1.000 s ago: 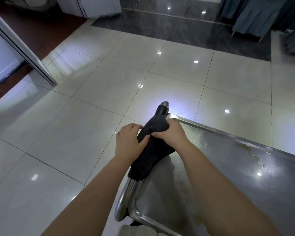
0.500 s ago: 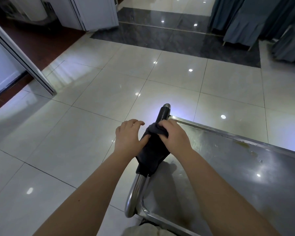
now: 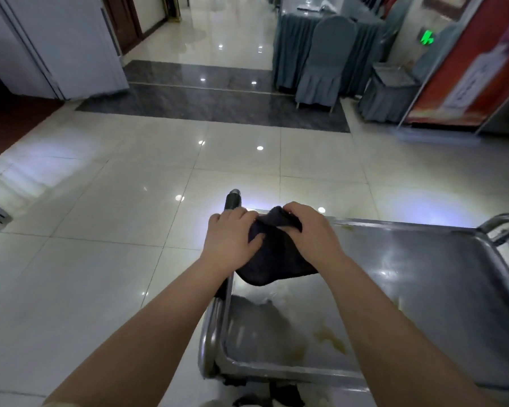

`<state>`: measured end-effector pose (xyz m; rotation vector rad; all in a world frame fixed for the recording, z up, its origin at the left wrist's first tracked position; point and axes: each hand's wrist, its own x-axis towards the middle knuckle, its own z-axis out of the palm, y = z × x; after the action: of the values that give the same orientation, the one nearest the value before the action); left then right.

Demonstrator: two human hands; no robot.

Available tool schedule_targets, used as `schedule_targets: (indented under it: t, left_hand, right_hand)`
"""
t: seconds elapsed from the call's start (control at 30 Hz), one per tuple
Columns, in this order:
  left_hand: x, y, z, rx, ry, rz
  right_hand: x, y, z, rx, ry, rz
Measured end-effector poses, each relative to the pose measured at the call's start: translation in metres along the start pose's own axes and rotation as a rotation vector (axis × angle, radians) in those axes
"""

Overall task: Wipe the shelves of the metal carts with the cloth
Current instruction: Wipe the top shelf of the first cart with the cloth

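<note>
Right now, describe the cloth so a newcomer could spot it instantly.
Start at the metal cart, lower right. At its shelf's far left corner, the left hand and right hand grip a bunched cloth. It is the only dark, soft thing there.

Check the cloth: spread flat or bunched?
Bunched: left hand and right hand grip the dark cloth in folds at the cart's top shelf edge.

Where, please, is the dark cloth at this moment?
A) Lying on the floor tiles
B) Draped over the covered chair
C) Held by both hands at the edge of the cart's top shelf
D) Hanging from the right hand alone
C: the left hand and the right hand both grip the dark cloth by the handle-side edge of the metal cart's top shelf.
</note>
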<state>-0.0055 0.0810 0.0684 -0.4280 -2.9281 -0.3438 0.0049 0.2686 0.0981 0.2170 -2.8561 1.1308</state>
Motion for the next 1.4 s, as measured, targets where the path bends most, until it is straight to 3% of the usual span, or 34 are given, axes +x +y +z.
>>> schedule_targets:
  t: [0.4, 0.73, 1.1, 1.4]
  left_hand:
    - [0.022, 0.121, 0.024, -0.097, -0.054, 0.241]
    - [0.028, 0.252, 0.065, -0.07, -0.153, 0.365]
    - [0.026, 0.405, 0.122, -0.045, -0.257, 0.307]
    - [0.02, 0.472, 0.16, -0.05, -0.327, 0.22]
  right_hand:
    - [-0.098, 0.075, -0.107, -0.056, 0.319, 0.297]
    - [-0.167, 0.156, -0.177, 0.003, 0.404, 0.418]
    - [-0.209, 0.265, -0.265, 0.105, 0.378, 0.492]
    - [-0.241, 0.346, -0.328, 0.277, 0.386, 0.587]
